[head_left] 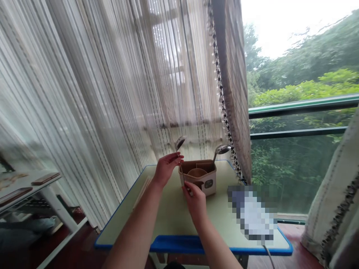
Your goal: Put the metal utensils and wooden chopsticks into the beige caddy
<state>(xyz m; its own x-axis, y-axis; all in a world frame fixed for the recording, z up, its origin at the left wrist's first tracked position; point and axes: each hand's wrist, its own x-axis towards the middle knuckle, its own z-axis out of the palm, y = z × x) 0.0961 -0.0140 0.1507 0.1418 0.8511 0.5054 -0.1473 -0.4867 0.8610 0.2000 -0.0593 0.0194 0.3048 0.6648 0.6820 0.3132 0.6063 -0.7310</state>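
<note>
A metal spoon with a long, thin handle is up in the air, just beside the left front corner of the brown and white box. It stands nearly straight, with its round end higher than the box's rim. The person's left hand pinches the handle near the top, by the left side of the box. The right hand is in front of the box, and its fingers look pinched on the low end of the handle, but the tip is too hidden to tell for sure.

The handle is so thin that it could slip or turn if the fingers let up, because the heavy round end is on top. If the spoon tips toward the box, it could bump the rim. A hard bump from the right hand could push the box too, since the hand is so close to it.

Another metal spoon leans out of the back right part of the box, so the two could clink if the first one swings that way. Some thin sticks lie left of the box, partly behind the left arm. A blurry thing with a cord sits right of the box. Under the box is a table with a blue edge.
</note>
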